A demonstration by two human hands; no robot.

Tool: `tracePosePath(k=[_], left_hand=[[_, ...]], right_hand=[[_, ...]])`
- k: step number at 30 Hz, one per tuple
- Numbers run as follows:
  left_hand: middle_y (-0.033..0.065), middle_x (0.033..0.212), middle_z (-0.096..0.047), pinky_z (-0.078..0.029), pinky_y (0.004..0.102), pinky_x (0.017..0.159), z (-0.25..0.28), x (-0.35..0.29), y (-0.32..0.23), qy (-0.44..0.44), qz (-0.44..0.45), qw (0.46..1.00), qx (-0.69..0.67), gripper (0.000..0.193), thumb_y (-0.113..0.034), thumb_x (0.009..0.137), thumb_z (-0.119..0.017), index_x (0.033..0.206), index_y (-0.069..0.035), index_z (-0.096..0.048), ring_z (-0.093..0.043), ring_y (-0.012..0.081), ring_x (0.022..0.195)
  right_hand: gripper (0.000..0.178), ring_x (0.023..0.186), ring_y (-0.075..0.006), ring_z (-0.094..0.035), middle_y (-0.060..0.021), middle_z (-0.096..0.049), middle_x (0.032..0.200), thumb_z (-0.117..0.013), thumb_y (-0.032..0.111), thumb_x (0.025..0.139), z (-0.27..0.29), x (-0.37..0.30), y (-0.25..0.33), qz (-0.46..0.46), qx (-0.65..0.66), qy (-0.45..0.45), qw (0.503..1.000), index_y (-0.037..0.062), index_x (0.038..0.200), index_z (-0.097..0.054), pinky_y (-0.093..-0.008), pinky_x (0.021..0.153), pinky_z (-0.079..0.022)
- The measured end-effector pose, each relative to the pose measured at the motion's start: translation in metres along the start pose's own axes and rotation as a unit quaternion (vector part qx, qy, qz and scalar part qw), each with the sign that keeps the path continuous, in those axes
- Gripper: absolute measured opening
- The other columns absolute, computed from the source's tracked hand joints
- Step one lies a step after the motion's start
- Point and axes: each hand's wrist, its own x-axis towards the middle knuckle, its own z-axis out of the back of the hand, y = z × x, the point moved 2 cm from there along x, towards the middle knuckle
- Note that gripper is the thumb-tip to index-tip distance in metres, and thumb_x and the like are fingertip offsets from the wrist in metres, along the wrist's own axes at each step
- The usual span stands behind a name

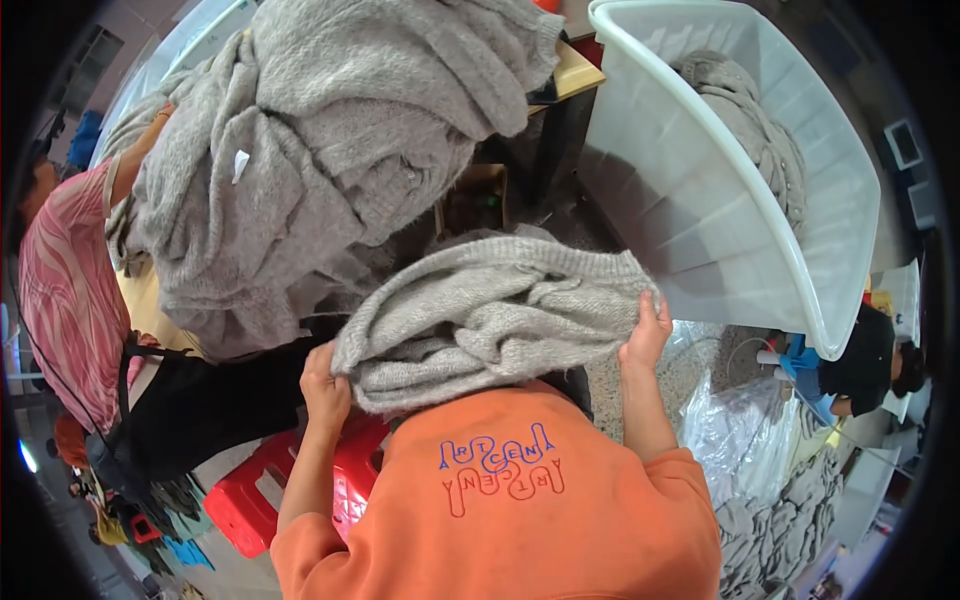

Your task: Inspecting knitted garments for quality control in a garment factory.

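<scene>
Between my two hands a grey knitted sweater (pixel 500 315) is stretched sideways over my lap, its ribbed edge running along the top and its opening facing up. My left hand (pixel 326 385) grips the left end of the ribbing, fingers curled into the knit. At the other end my right hand (pixel 647 332) pinches the edge, thumb and fingers closed on it. The sweater's folds hide its sleeves and lower parts.
A large heap of grey knitwear (pixel 330 140) covers the table ahead on the left, a co-worker in pink (pixel 75 290) beside it. A white plastic bin (pixel 690 190) holding more knitwear stands at the right. A red stool (pixel 255 495) is at the left, clear plastic sheeting (pixel 740 430) at the right.
</scene>
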Motion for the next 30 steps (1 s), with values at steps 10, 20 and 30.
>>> tracePosePath(k=[10, 20, 30], left_hand=[[-0.0005, 0.078, -0.061, -0.041, 0.0193, 0.064, -0.033, 0.035, -0.093, 0.171, 0.142, 0.867, -0.447, 0.018, -0.008, 0.084, -0.052, 0.095, 0.003, -0.06, -0.051, 0.0048, 0.069], [0.0057, 0.085, -0.063, -0.046, 0.0232, 0.07, -0.083, 0.031, -0.048, 0.211, 0.292, 0.731, -0.58, 0.019, 0.004, 0.072, -0.051, 0.088, 0.001, -0.061, -0.059, 0.0102, 0.074], [0.0011, 0.076, -0.061, -0.042, 0.0192, 0.062, -0.08, 0.035, -0.051, 0.203, 0.247, 0.761, -0.564, 0.015, 0.005, 0.071, -0.052, 0.082, -0.001, -0.059, -0.053, 0.0057, 0.066]], right_hand=[[0.017, 0.069, -0.0309, -0.057, -0.0116, -0.058, 0.074, -0.063, 0.018, 0.073, -0.113, -0.09, 0.031, 0.119, -0.246, 0.767, 0.581, 0.0038, 0.081, -0.057, -0.0366, 0.059, -0.045], [0.027, 0.071, -0.0305, -0.058, -0.0107, -0.061, 0.077, -0.062, 0.03, 0.073, -0.123, -0.096, -0.009, 0.146, -0.533, 0.687, 0.472, 0.0042, 0.077, -0.056, -0.0402, 0.06, -0.044], [0.017, 0.072, -0.0289, -0.054, -0.0119, -0.054, 0.077, -0.055, -0.003, 0.064, -0.159, -0.073, -0.039, 0.203, -0.296, 0.687, 0.632, 0.0, 0.081, -0.054, -0.0359, 0.063, -0.043]])
